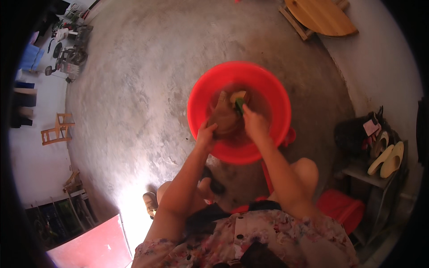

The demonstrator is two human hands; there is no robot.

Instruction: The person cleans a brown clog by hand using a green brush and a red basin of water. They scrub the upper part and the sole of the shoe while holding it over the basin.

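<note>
A round red plastic basin (197, 100) stands on the floor before me, with murky liquid visible inside. My left hand (205, 136) grips the near left end of a brown shoe (226, 117) held inside the basin. In my right hand (255, 123) is a small green object (239, 104), probably a scrub brush, pressed against or just beside the shoe's right side. A pale yellowish part (238, 96) shows beyond the green object; whether it belongs to the shoe or the tool I cannot tell. Blur hides the finer detail.
Another brown shoe (150, 202) lies on the concrete floor at left. A red bucket (340, 209) stands at right, near a rack (365, 176) bearing pale high-heeled shoes (392, 159). A wooden tabletop (321, 16) leans by the wall; a wooden chair (58, 130) is far left.
</note>
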